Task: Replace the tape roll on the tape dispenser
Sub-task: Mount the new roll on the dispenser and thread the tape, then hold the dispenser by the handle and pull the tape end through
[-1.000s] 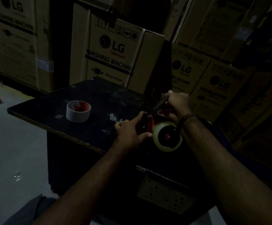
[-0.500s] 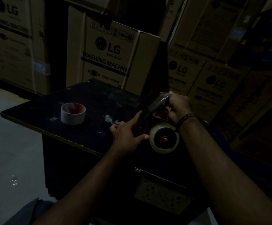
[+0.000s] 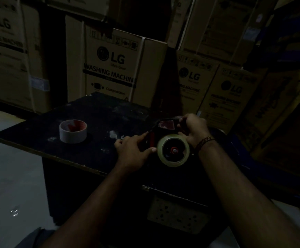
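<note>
Dim light here, but the action is clear enough near the right edge of the dark tabletop. The tape dispenser, black and red, lies on its side there, and a clear tape roll sits on its hub, the red centre of the hub showing through the middle of the roll.

The left hand lies against the dispenser's left side, fingers stretched out along the red part of the frame and the thumb tip touching the rim of the clear roll. It is pressing flat rather than wrapping around anything, so call it an open, steadying hand.

The right hand is at the far end of the dispenser, fingers curled in around the front of the tool, closed on it just above the roll. Exactly what the fingertips pinch there is too dark to tell. A beaded bracelet shows on that wrist.

Well apart from all this, over on the left part of the tabletop, a second roll stands on its flat side: pale outside, with red visible inside the core. Neither hand is near it.

Behind the tabletop, cardboard boxes are stacked up, printed with LG and washing machine lettering. Grey floor shows to the left, and below the tabletop's near edge a pale patch on the dark cabinet front is visible, its detail too murky to make out.
</note>
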`<action>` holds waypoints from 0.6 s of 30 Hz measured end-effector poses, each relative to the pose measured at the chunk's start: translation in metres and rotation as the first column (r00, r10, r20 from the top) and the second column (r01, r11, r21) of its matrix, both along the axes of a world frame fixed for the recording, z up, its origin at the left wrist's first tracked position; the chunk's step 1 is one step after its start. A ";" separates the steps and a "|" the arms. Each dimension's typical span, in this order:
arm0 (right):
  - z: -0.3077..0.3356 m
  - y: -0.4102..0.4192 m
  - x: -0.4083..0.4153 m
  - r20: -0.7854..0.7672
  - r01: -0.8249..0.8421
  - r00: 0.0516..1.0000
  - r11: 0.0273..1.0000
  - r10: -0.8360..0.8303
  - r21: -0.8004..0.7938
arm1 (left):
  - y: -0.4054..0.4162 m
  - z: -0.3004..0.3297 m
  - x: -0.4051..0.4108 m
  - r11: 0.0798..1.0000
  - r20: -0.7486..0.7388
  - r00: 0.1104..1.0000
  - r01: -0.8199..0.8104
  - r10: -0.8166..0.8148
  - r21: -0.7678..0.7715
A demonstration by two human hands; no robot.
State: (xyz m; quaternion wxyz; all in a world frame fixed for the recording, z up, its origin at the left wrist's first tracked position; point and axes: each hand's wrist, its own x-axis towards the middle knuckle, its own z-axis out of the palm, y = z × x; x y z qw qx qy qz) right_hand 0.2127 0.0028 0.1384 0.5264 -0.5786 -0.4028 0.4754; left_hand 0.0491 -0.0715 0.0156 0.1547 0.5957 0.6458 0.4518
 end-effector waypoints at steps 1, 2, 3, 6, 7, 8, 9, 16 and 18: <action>-0.005 0.000 0.002 0.027 0.038 0.999 0.999 -0.039 0.012 | 0.000 0.001 0.000 1.000 0.007 1.000 0.003 -0.003 -0.013; -0.009 -0.002 0.005 0.067 0.076 0.995 0.997 -0.077 0.029 | 0.002 0.002 -0.001 1.000 0.019 1.000 0.007 -0.007 -0.028; -0.014 -0.004 0.008 0.108 0.105 0.988 0.993 -0.110 0.051 | 0.003 0.002 -0.001 0.999 0.028 1.000 0.009 -0.008 -0.033; -0.024 -0.013 0.017 0.206 0.136 0.968 0.989 -0.146 0.065 | 0.007 0.002 -0.002 0.999 0.070 0.997 0.014 -0.011 -0.030; -0.026 -0.015 0.021 0.234 0.137 0.960 0.988 -0.151 0.076 | 0.007 0.003 -0.002 1.000 0.074 0.997 0.010 -0.008 -0.028; -0.027 -0.019 0.027 0.268 0.133 0.951 0.986 -0.155 0.098 | 0.006 0.003 -0.001 1.000 0.070 0.998 -0.001 0.002 -0.023; -0.028 -0.022 0.031 0.303 0.122 0.940 0.984 -0.157 0.132 | 0.004 0.003 0.000 1.000 0.065 0.998 -0.016 0.017 -0.018; -0.046 -0.063 0.056 0.473 -0.056 0.874 0.941 -0.116 0.335 | -0.023 0.007 0.014 0.996 0.057 0.995 -0.081 0.080 0.027; -0.058 -0.073 0.065 0.442 -0.088 0.895 0.944 -0.066 0.319 | -0.031 0.006 0.020 1.000 0.132 0.991 -0.025 0.024 0.003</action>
